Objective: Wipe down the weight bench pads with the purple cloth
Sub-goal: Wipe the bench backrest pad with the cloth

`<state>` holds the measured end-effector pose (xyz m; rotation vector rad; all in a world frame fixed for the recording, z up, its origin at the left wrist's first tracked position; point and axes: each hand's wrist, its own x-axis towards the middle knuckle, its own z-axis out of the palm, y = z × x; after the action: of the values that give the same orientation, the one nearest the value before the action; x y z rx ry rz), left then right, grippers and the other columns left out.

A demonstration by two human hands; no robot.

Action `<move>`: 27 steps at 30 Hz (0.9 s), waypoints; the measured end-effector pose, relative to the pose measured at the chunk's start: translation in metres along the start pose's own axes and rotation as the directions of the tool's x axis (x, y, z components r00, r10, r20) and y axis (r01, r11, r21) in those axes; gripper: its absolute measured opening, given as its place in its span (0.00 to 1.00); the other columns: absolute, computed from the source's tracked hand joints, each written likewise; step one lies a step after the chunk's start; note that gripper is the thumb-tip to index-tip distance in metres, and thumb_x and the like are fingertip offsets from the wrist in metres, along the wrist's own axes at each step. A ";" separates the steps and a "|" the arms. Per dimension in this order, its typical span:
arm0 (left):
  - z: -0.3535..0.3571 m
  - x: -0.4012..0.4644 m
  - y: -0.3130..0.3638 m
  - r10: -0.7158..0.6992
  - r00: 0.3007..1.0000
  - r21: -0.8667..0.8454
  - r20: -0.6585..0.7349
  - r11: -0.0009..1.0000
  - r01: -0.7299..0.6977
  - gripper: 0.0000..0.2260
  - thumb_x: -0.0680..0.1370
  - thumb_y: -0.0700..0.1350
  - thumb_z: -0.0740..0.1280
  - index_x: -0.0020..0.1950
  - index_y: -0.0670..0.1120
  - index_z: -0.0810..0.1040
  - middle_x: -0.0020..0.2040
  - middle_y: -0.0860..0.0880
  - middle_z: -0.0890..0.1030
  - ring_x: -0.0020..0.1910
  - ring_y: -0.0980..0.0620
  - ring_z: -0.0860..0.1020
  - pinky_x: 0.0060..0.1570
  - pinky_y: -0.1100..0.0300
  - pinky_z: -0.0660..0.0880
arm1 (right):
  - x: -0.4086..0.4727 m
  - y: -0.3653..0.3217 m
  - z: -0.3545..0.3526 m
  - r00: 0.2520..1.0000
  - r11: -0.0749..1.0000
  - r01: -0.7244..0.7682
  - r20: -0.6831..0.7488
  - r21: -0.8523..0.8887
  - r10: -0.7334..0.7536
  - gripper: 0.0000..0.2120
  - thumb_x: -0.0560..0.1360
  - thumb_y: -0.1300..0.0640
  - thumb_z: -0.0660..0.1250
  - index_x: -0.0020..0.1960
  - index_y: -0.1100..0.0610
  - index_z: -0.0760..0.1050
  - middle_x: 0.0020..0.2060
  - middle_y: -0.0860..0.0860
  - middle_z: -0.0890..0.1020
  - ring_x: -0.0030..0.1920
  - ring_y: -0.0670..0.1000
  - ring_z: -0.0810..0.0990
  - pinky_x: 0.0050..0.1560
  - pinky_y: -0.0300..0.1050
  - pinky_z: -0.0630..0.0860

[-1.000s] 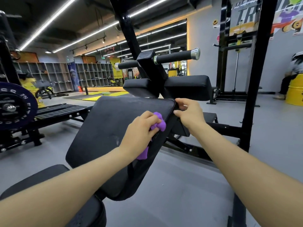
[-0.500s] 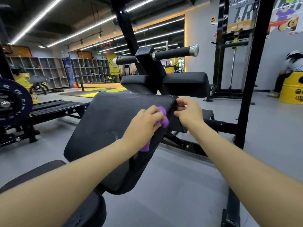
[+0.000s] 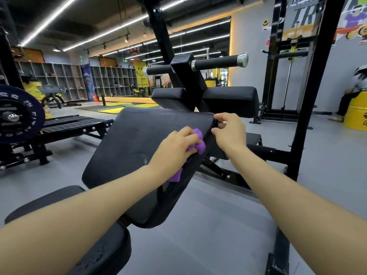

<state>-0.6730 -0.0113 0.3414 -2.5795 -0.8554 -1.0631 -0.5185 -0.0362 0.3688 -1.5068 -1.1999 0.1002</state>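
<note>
Two hands are seen at the back pad (image 3: 139, 147)'s top right corner. Left hand (image 3: 174, 148) is curled round the bunched purple cloth (image 3: 198, 142), pressed on the pad's right edge; vs 1 s ago it's been slid a bit further up twd the corner. Right hand (image 3: 228, 132) is kept pinching the corner, steadying the pad. Edge pass is judged nearly done; seat pad (image 3: 65, 197) is prob. left.

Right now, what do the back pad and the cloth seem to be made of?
Back pad: probably black vinyl or faux leather over foam; smooth, matte, with pale scuffs and a rounded edge.
Cloth: soft purple fabric, maybe microfibre; it bunches into folds under the left hand.
</note>
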 end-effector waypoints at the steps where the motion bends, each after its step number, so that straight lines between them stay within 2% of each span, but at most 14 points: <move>1: -0.005 -0.015 -0.004 0.015 1.000 -0.022 0.011 1.000 -0.015 0.06 0.77 0.42 0.67 0.52 0.48 0.80 0.55 0.50 0.77 0.48 0.46 0.75 0.45 0.51 0.75 | -0.001 0.002 0.000 1.000 1.000 0.002 -0.001 0.002 -0.002 0.19 0.74 0.67 0.65 0.63 0.54 0.76 0.61 0.52 0.76 0.59 0.52 0.77 0.58 0.46 0.74; 5: -0.007 -0.003 -0.015 -0.038 0.999 -0.076 0.007 0.996 0.038 0.04 0.76 0.42 0.67 0.50 0.47 0.80 0.52 0.50 0.76 0.47 0.47 0.75 0.44 0.53 0.74 | 0.000 0.003 -0.002 1.000 0.999 0.023 0.015 -0.025 -0.023 0.19 0.74 0.67 0.65 0.63 0.55 0.75 0.61 0.52 0.76 0.59 0.51 0.76 0.59 0.44 0.73; 8: 0.004 0.046 -0.016 -0.275 0.961 -0.134 -0.039 0.954 0.268 0.04 0.76 0.41 0.66 0.50 0.45 0.79 0.50 0.48 0.75 0.49 0.47 0.74 0.43 0.60 0.64 | 0.001 -0.004 -0.002 0.998 0.996 0.057 0.016 -0.067 -0.056 0.17 0.75 0.66 0.65 0.62 0.56 0.75 0.61 0.52 0.75 0.59 0.52 0.76 0.59 0.46 0.73; 10: 0.008 0.061 -0.018 -0.375 0.925 -0.141 -0.062 0.921 0.364 0.05 0.77 0.41 0.64 0.51 0.44 0.78 0.52 0.47 0.75 0.52 0.46 0.74 0.44 0.60 0.63 | 0.003 -0.009 0.003 0.995 0.988 0.101 0.027 -0.115 -0.099 0.17 0.75 0.66 0.64 0.63 0.57 0.74 0.62 0.52 0.74 0.61 0.52 0.75 0.61 0.47 0.73; 13: 0.002 0.030 -0.017 -0.297 0.954 -0.097 -0.036 0.951 0.292 0.06 0.78 0.42 0.64 0.53 0.46 0.79 0.53 0.49 0.75 0.50 0.46 0.75 0.44 0.59 0.67 | 0.007 -0.018 0.011 0.990 0.972 0.141 0.044 -0.188 -0.135 0.17 0.76 0.65 0.64 0.64 0.58 0.73 0.63 0.54 0.72 0.63 0.54 0.72 0.61 0.47 0.71; 17: -0.006 -0.014 -0.020 -0.220 0.975 -0.116 -0.008 0.969 0.218 0.05 0.78 0.43 0.65 0.51 0.47 0.79 0.52 0.52 0.75 0.48 0.51 0.75 0.42 0.65 0.63 | 0.008 -0.022 0.018 0.992 0.944 0.126 0.063 -0.304 -0.112 0.15 0.75 0.64 0.66 0.62 0.59 0.75 0.61 0.54 0.72 0.63 0.55 0.69 0.57 0.50 0.72; 20: -0.002 0.014 -0.034 -0.260 0.965 -0.100 0.010 0.960 0.260 0.05 0.77 0.42 0.65 0.51 0.46 0.79 0.54 0.50 0.76 0.50 0.48 0.76 0.42 0.62 0.63 | 0.007 -0.024 0.019 0.993 0.927 0.120 0.064 -0.355 -0.104 0.14 0.75 0.63 0.67 0.60 0.60 0.75 0.60 0.54 0.72 0.62 0.55 0.68 0.55 0.50 0.72; 24: 0.006 0.053 -0.057 -0.487 0.871 -0.111 -0.060 0.871 0.479 0.06 0.78 0.42 0.64 0.53 0.43 0.77 0.55 0.45 0.75 0.54 0.42 0.75 0.46 0.57 0.65 | 0.009 -0.027 0.019 0.992 0.914 0.121 0.075 -0.387 -0.099 0.13 0.75 0.64 0.67 0.59 0.60 0.76 0.59 0.55 0.72 0.62 0.56 0.69 0.58 0.53 0.74; 27: 0.007 0.034 -0.045 -0.484 0.872 -0.061 -0.081 0.875 0.480 0.06 0.79 0.43 0.62 0.52 0.44 0.77 0.55 0.46 0.75 0.52 0.42 0.75 0.45 0.55 0.67 | 0.011 -0.028 0.022 0.994 0.920 0.106 0.079 -0.378 -0.082 0.15 0.75 0.67 0.65 0.61 0.59 0.75 0.60 0.54 0.71 0.63 0.55 0.68 0.53 0.48 0.73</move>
<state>-0.6770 0.0425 0.3593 -2.3730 -1.5201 -1.3225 -0.5444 -0.0181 0.3888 -1.7887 -1.3967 -0.1632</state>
